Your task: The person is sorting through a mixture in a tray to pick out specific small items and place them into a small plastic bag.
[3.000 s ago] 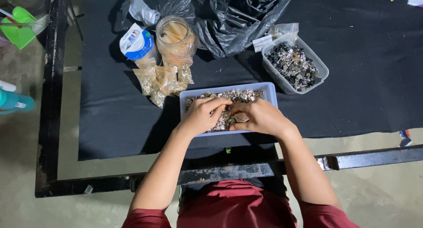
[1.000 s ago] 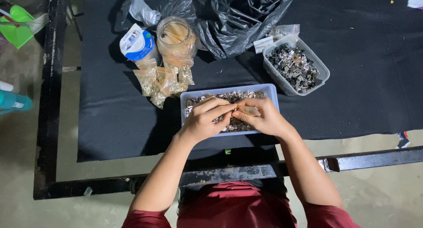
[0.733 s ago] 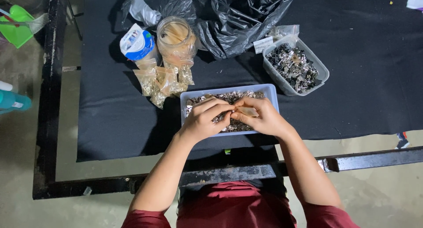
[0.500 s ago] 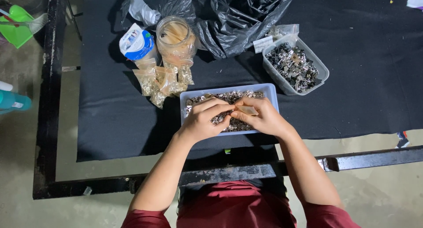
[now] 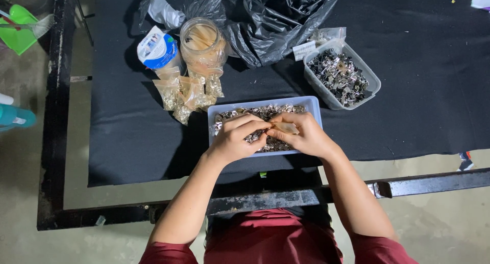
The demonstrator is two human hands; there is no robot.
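A pale blue plastic tray (image 5: 312,104) full of small silvery metal parts sits on the black cloth in front of me. Both hands work over it. My right hand (image 5: 302,136) holds a small clear plastic bag (image 5: 287,127) by its mouth. My left hand (image 5: 236,139) pinches a few metal parts at the bag's opening, fingertips touching those of the right hand. What lies inside the bag is hidden by my fingers.
A pile of filled little bags (image 5: 190,94) lies left of the tray, below a clear jar (image 5: 203,42) and a blue-and-white container (image 5: 157,50). A second tub of metal clips (image 5: 341,76) stands at right, a black plastic bag (image 5: 275,19) behind. The table's metal frame (image 5: 434,181) runs along the near edge.
Three seconds ago both hands were spread in the tray's parts. Since then they have come together over it, pinching at the small bag; over the last second they have hardly moved.
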